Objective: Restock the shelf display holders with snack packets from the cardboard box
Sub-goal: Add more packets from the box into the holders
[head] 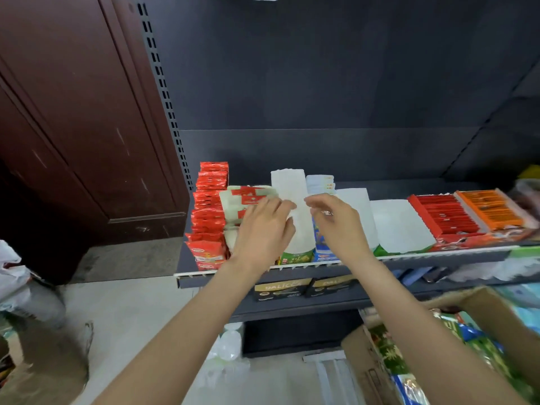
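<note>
Both hands are up at the dark shelf (321, 266). My left hand (264, 228) lies over a pale green packet with red print (244, 197), its fingertips touching the edge of a tall white display holder (287, 188). My right hand (336, 222) hovers over the blue packets (320, 182) just right of that holder, fingers loosely curled and holding nothing that I can see. A ring shows on one finger. The cardboard box (365, 363) with mixed snack packets stands at the lower right, by my right forearm.
A row of red packets (209, 211) fills the shelf's left end. Two more white holders (400, 223), then red (438, 217) and orange (488, 209) boxed bars stand to the right. A dark red cabinet (73, 127) is at left; plastic bags (17, 282) lie on the floor.
</note>
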